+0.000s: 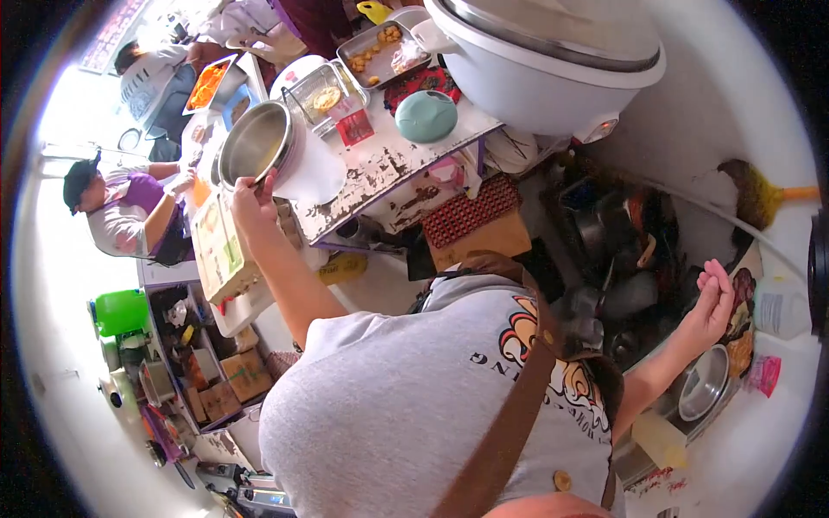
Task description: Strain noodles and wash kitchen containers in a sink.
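Note:
My left hand [254, 197] grips the near rim of a deep stainless steel pot [256, 146]. A little yellowish residue or liquid shows at the bottom of the pot. Directly against the pot is a white cylindrical container [317, 175] on the worn white table [401, 175]; whether the pot sits inside it I cannot tell. Out to the right, my right hand [715, 301] is raised with loosely curled fingers and nothing visible in it. Below that hand lies a steel bowl [704, 382] on a counter.
A large white electric cooker [550, 78] stands at the table's far end, near a green plastic container [426, 116] and a tray of fried pieces [382, 55]. A cardboard box [223, 246] is below my left forearm. A co-worker [133, 207] in a cap works at left.

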`<state>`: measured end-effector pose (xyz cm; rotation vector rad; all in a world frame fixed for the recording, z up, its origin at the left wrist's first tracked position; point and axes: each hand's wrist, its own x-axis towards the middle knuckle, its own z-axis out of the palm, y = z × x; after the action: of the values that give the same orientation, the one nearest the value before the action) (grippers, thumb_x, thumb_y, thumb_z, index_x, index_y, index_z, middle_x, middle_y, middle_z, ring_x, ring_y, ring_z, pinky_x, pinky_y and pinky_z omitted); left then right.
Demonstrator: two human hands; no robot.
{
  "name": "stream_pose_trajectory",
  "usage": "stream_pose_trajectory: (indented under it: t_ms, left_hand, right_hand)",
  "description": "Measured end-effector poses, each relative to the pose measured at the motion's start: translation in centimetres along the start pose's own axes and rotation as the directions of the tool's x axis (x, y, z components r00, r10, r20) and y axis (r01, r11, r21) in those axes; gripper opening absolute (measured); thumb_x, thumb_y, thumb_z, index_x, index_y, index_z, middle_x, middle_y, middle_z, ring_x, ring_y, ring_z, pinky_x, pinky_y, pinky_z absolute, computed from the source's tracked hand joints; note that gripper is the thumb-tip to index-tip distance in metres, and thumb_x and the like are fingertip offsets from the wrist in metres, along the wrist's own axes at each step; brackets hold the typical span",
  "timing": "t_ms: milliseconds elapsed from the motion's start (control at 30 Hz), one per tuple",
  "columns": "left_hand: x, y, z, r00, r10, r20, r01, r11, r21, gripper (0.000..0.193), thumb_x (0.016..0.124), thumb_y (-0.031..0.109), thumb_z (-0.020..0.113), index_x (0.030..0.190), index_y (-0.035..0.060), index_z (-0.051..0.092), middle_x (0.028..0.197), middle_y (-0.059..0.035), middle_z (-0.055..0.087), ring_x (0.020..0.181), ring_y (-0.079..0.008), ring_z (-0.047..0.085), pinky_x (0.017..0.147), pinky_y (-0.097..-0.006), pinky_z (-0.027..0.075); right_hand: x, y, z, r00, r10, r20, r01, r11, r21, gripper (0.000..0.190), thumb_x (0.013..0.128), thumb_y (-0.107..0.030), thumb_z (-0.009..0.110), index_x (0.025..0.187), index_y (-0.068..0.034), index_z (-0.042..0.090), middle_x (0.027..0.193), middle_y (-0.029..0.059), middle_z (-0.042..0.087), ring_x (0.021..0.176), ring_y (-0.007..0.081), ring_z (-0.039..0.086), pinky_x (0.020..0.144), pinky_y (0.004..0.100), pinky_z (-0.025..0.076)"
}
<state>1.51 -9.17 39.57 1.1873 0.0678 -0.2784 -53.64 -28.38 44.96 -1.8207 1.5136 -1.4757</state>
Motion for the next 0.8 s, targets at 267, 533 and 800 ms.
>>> stream_pose_trajectory:
  t_ms: [267, 533, 800]
  left_hand:
    - [-4.8, 0.7, 2.6, 0.769, 0.599, -0.223, -0.387, 0.714, 0.584, 0.039, 0.082, 0.021, 0.042, 0.112, -0.0036, 0.036, 0.098, -0.0203, 0.048, 0.064, -0.0287, 0.059, 0.044, -0.0262, 0.047]
    - [-10.2, -1.2, 13.1, 0.113, 0.811, 0.574, -0.830, -0.240, 0.503, 0.020, 0.082, 0.011, 0.045, 0.097, 0.0010, 0.053, 0.075, -0.0106, 0.054, 0.068, -0.0231, 0.053, 0.059, -0.0334, 0.042]
    - [-16.8, -8.2, 22.7, 0.147, -0.482, 0.864, -0.879, 0.336, 0.337, 0.036, 0.081, 0.025, 0.051, 0.111, 0.0053, 0.048, 0.099, -0.0150, 0.056, 0.089, -0.0249, 0.054, 0.073, -0.0328, 0.043]
  right_hand:
    - [0.0, 1.2, -0.5, 0.999, 0.034, 0.013, -0.034, 0.999, 0.013, 0.021, 0.087, -0.010, 0.042, 0.099, 0.003, 0.053, 0.096, 0.0112, 0.056, 0.084, 0.0145, 0.053, 0.076, 0.0258, 0.043]
    - [-1.1, 1.4, -1.8, 0.987, 0.094, -0.132, -0.086, 0.994, 0.060, 0.022, 0.086, -0.009, 0.046, 0.105, 0.000, 0.052, 0.086, 0.0048, 0.053, 0.070, 0.0086, 0.046, 0.065, 0.0201, 0.040]
    - [-3.3, 2.0, -5.4, 0.904, 0.231, -0.360, -0.279, 0.956, -0.087, 0.022, 0.086, -0.012, 0.045, 0.103, -0.002, 0.054, 0.098, 0.0059, 0.055, 0.085, 0.0117, 0.053, 0.071, 0.0236, 0.044]
